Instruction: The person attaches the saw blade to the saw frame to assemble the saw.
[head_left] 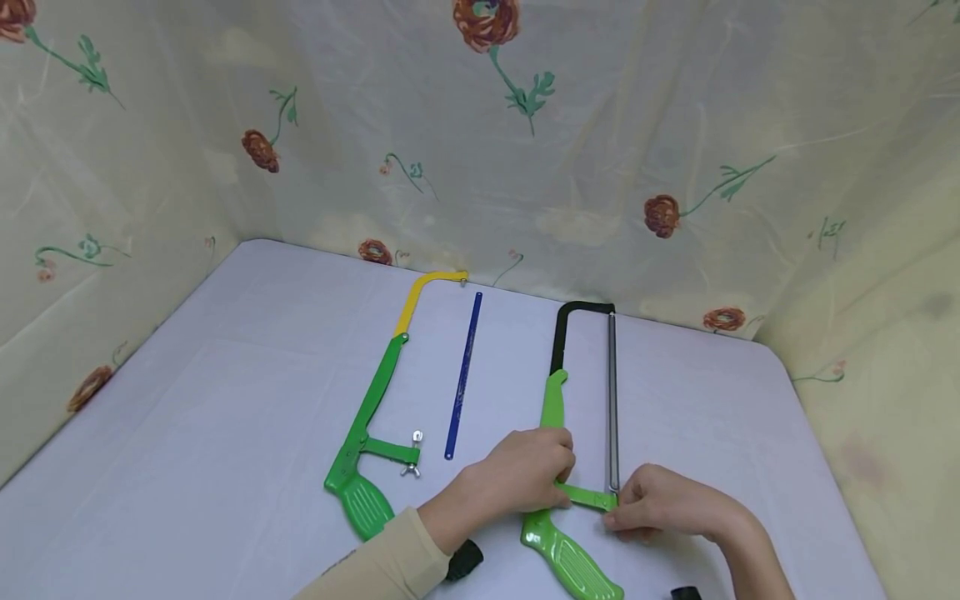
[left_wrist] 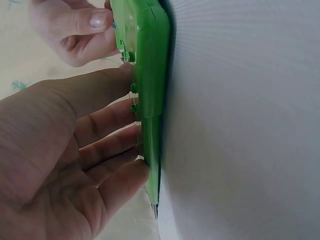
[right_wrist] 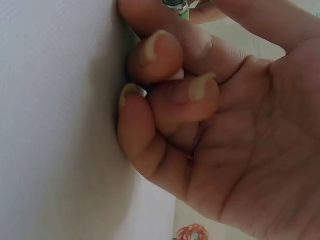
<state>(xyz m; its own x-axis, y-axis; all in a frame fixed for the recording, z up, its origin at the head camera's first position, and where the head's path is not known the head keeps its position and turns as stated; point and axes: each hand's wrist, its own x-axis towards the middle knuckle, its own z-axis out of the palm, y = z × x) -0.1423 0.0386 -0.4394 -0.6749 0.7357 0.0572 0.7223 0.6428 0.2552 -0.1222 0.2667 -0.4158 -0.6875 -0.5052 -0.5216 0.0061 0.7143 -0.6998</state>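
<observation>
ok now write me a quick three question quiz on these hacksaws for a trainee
1. True or false: the blue blade lies loose between the left saw and the right saw.
2. Which of the person's hands is at the outer end of the right saw's crossbar?
3. Fill the gap: the left saw's front arm is ____.

Key:
1. True.
2. The right hand.
3. Yellow.
</observation>
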